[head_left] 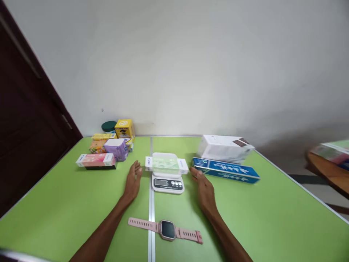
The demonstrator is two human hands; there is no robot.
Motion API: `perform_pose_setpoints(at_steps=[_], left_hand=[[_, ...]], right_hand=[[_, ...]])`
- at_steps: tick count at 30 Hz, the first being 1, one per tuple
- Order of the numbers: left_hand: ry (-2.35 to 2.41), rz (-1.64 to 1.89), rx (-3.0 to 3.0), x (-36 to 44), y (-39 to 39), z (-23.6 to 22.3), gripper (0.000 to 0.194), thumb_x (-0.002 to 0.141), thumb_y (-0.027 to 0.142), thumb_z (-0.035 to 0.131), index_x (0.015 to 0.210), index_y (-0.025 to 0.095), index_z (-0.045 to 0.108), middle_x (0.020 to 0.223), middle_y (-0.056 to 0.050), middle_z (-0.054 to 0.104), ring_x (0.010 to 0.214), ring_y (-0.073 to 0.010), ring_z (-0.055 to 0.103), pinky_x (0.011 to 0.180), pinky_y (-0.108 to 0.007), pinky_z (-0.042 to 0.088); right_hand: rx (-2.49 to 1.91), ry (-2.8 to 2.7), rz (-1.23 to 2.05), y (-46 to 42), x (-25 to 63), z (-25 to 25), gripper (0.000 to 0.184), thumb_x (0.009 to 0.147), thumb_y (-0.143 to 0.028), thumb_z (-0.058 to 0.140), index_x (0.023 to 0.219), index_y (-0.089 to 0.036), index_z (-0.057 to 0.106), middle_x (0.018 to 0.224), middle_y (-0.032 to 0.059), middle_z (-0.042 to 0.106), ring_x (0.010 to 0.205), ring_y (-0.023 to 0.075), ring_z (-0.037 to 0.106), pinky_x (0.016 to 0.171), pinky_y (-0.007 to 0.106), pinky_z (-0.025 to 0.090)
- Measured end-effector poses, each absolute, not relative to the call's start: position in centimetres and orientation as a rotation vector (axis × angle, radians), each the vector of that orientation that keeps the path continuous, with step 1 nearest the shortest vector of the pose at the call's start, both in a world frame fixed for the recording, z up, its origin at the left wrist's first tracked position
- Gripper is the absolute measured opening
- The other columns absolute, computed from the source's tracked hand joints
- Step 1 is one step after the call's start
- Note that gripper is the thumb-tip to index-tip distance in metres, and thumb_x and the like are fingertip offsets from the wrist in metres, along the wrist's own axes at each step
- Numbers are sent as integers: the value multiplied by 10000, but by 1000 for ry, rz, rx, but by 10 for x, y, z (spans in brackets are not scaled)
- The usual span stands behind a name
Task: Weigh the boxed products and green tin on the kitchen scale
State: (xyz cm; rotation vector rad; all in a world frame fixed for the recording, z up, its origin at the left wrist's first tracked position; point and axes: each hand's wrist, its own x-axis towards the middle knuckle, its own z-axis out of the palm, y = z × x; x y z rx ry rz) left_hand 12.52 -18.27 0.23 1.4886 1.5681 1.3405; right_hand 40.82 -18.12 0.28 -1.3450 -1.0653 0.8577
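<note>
A green and white toothpaste-style box lies across the platform of a small white digital scale. My left hand is to the left of the scale, fingers stretched out and holding nothing. On the other side, my right hand is also open, its fingertips near the right end of that box and close to a long blue box; whether they touch the blue box I cannot tell. A pink smartwatch with its strap laid flat is on the table between my forearms, in front of the scale.
At the back left stand a pink and white box, a purple box, a yellow box and a dark green lid. A white box sits behind the blue one. A wooden surface with items is at far right.
</note>
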Motion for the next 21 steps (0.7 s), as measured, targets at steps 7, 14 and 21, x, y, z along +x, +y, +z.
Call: perform_pose_setpoints(at_steps=[7,14,21], left_hand=[[1525,1232,1698,164,-208,8,776,990,565,470,1623,162,269,1677,-181,302,1575,-305,247,1310,-513,174],[1519,1550,1556,159,-221,29,789,1003,536,479,1635,165,188,1671,-185,293,1569,-297,244,1302,-508,185],[1834,1940,1303,48,-227,48,695,990,524,521,1554,168,325,1608,-189,398,1507,-298,368,1260,-506,265]], right_hand=[[-1491,-1290,793,-191,407,4,889,865,-791,447,1430,-129,629,1547,160,538,1480,404,420,1248,560,284],[-1508,-1310,794,-202,374,28,849,882,-802,435,1454,-198,608,1558,138,529,1449,437,445,1199,609,317],[-1168,-1570,921,-186,238,54,858,906,-786,437,1432,-131,612,1519,180,555,1427,357,483,1197,515,343]])
